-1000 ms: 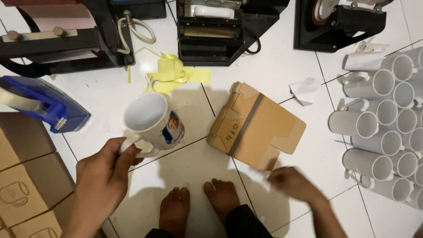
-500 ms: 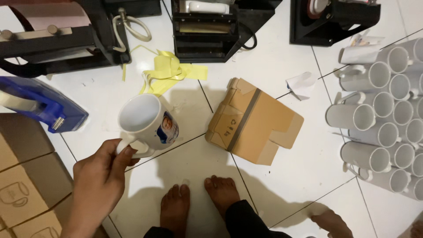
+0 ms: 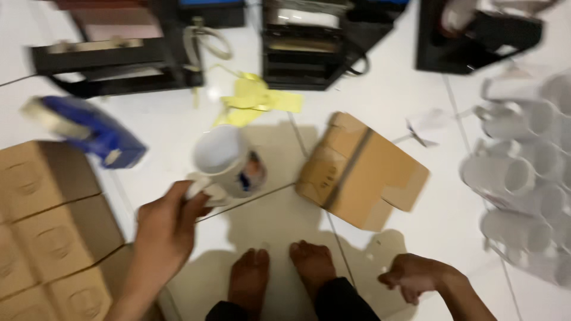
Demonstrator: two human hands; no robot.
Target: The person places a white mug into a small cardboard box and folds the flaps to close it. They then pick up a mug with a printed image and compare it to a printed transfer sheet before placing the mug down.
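Left hand (image 3: pixel 163 229) grips a white printed mug (image 3: pixel 229 160) by its handle; the right hand (image 3: pixel 413 276), loosely curled and empty, should steady the nearby box (image 3: pixel 363 169) on the floor.

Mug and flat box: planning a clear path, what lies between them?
Head view: only bare white floor lies between the mug and the flat box.

Glossy white tiled floor (image 3: pixel 178 128) with thin grout lines, brightly lit.
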